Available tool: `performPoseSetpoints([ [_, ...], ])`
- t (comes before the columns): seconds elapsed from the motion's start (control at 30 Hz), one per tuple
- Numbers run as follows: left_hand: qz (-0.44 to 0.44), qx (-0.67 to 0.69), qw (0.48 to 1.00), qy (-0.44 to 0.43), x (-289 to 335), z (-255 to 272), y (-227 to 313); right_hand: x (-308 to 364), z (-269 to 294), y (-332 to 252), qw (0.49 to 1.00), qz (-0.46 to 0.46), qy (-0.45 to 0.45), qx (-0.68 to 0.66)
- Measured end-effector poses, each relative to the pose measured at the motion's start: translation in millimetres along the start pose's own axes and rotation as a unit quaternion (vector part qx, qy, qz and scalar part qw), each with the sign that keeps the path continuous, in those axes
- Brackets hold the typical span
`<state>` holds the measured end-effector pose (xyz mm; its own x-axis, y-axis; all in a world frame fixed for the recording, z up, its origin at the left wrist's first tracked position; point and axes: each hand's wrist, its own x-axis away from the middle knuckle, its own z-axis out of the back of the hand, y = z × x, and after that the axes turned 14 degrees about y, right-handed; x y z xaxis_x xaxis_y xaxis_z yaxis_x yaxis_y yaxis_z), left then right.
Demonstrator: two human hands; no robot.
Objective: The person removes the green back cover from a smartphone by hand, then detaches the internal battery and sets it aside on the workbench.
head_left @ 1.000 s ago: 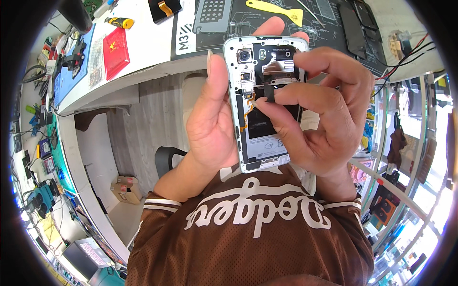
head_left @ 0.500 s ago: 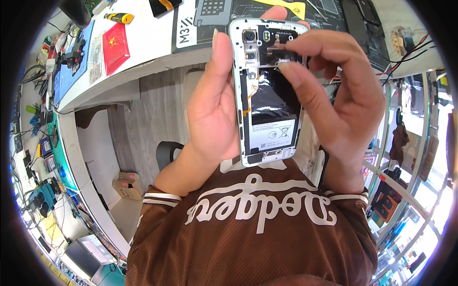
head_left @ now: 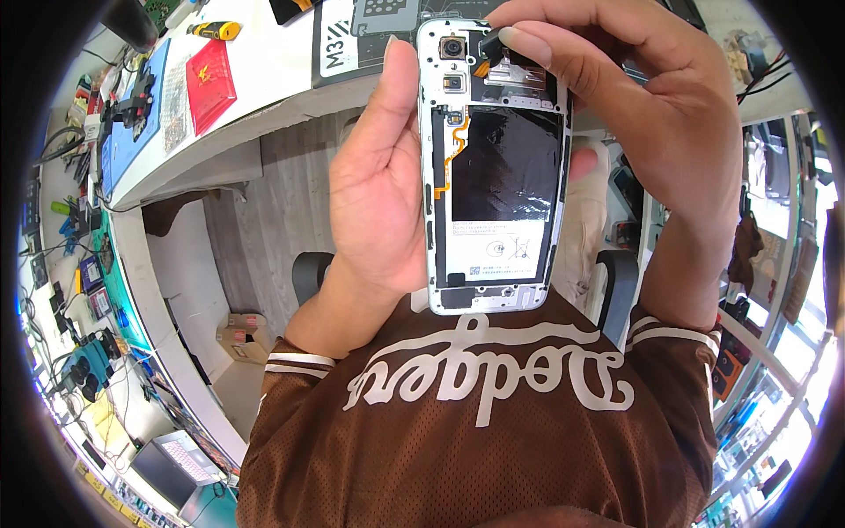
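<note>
An opened phone (head_left: 502, 167) with its back off stands nearly upright in front of me, its inside facing me. My left hand (head_left: 378, 176) holds it along the left edge, thumb up beside the camera lens (head_left: 452, 48) and fingers mostly hidden behind. At the phone's top, my right hand (head_left: 634, 79) pinches a dark, thin piece (head_left: 493, 41), lifted at its lower part. Below the piece a silvery area (head_left: 515, 77) shows. A black-covered battery (head_left: 503, 163) fills the middle, with an orange flex cable (head_left: 455, 150) running down its left side.
A white workbench (head_left: 273, 70) lies beyond, carrying a red packet (head_left: 211, 86), a yellow-handled tool (head_left: 214, 31) and a dark work mat (head_left: 352, 57). A cardboard box (head_left: 245, 338) sits low at left. Glass shelving (head_left: 766, 378) stands at right.
My right hand has moved up to the phone's top edge. The black cover there, flat before, is now raised, baring silvery parts. The phone has shifted slightly left and straightened.
</note>
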<state>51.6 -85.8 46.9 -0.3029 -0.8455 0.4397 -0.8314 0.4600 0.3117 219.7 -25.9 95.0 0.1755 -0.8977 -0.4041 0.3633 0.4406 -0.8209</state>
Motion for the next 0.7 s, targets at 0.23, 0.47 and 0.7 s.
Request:
performPoseSetpoints([
  [0.23, 0.021, 0.011, 1.0, -0.014, -1, 2, 0, -7, 4, -1, 0.998, -0.047, -0.028, -0.044],
  [0.47, 0.024, 0.01, 1.0, -0.009, -2, 2, 0, -5, 4, 12, 0.998, -0.006, -0.029, -0.061],
  [0.7, -0.084, -0.012, 0.996, -0.016, -4, 1, -4, 7, 5, 24, 0.987, 0.145, -0.067, 0.033],
])
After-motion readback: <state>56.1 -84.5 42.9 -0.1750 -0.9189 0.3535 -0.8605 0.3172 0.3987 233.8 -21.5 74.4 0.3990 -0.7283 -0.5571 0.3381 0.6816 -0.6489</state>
